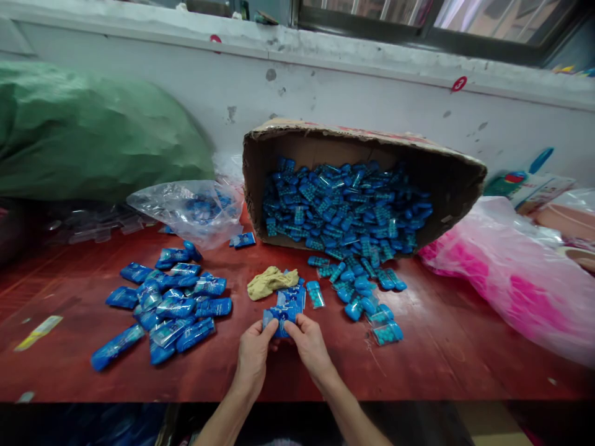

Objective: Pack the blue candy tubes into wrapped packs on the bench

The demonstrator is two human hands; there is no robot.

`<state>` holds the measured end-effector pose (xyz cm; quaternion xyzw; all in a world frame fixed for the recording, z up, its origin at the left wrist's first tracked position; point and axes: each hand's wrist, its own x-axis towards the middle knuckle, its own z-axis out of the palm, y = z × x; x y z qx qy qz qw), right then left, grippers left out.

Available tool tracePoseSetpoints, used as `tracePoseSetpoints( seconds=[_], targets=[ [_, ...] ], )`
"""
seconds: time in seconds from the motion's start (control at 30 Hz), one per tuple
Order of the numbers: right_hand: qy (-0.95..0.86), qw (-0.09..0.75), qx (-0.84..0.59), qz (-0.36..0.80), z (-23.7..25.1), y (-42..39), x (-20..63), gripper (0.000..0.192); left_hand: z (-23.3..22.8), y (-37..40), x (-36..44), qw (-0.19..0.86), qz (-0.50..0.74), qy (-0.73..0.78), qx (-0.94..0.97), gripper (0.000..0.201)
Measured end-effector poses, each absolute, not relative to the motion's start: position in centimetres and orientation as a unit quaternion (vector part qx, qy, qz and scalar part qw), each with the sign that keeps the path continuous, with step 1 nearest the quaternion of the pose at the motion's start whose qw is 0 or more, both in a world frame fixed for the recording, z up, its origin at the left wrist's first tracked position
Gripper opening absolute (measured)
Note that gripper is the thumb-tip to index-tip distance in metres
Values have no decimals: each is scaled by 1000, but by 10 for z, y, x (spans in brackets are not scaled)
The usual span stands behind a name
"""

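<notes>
Between both thumbs and fingers I hold a blue printed sleeve (275, 323), low over the front of the red table. My left hand (253, 353) grips its left side and my right hand (310, 347) its right side. Just beyond lies a stack of similar blue sleeves (292, 298), with a crumpled yellowish cloth (267, 282) beside it, partly over its far end. To the right of the stack is a small clear container with a blue cap (315, 294). More such containers (362, 288) spill toward me. Blue wrapped packs (171, 303) are heaped on the left.
A tipped cardboard box (248, 186) full of the small containers opens toward me. A clear plastic bag (186, 207) and a large green sack (102, 133) lie at the back left, a pink plastic bag (515, 285) on the right. A yellow strip (38, 332) rests at far left.
</notes>
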<state>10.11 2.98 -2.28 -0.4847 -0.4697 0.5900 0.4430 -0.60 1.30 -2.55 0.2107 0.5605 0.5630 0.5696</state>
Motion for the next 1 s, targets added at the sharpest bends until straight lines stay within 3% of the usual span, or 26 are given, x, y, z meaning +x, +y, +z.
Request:
tracePoseSetpoints(
  seconds=[0.2, 0.3, 0.43, 0.5, 0.6, 0.73, 0.83, 1.0],
  targets=[
    [-477, 463, -536, 520, -34, 18, 89, 31, -26, 17, -1, 598, 570, 532, 185, 31],
    [-564, 404, -541, 475, -21, 20, 99, 35, -22, 18, -4, 644, 533, 525, 159, 35],
    [-671, 325, -635, 205, -1, 46, 127, 22, -18, 16, -12, 671, 499, 533, 127, 36],
    [-665, 276, -681, 132, -1, 65, 138, 34, -17, 14, -15, 687, 487, 524, 127, 34],
    [-657, 252, -687, 183, -10, 87, 147, 44, -17, 12, -17, 716, 470, 503, 112, 30],
    [-663, 278, -641, 269, -23, 91, 152, 38, -17, 10, -17, 738, 468, 480, 77, 28],
    [-643, 302, -619, 335, -29, 82, 156, 34, -17, 10, -17, 741, 466, 480, 64, 26],
    [-569, 384, -620, 378, -27, 68, 160, 44, -20, 12, -15, 711, 486, 502, 78, 26]
  ],
)
